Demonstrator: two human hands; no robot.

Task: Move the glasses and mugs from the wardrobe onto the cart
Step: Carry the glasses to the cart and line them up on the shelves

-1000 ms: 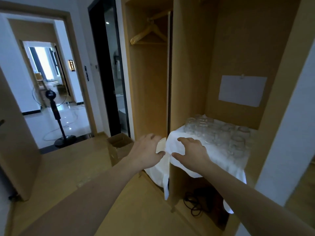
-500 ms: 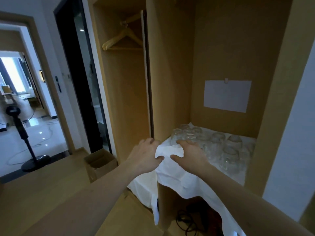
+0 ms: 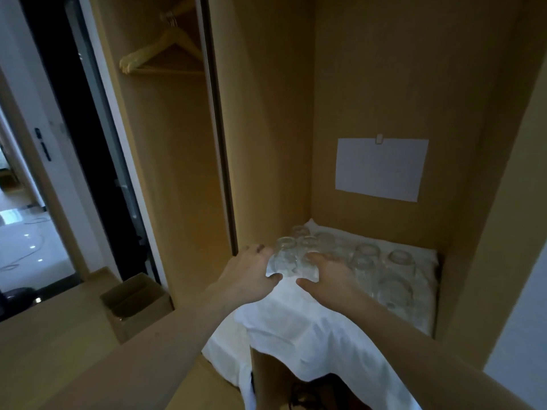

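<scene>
Cardboard box (image 3: 134, 303) is sitting on the floor at eight o'clock, with a wooden hanger (image 3: 161, 56) hanging at eleven o'clock. Left hand (image 3: 251, 275) is reaching in at centre, its grip spread and relaxed, thumb touching the white cloth (image 3: 299, 321) beside the nearest glass. Right hand (image 3: 327, 275) is lying just beside it with fingers loosely spread against the glasses (image 3: 367, 261), which are standing clustered on the cloth-covered wardrobe shelf around three o'clock. White paper (image 3: 381, 168) is hanging on the back wall at one o'clock.
</scene>
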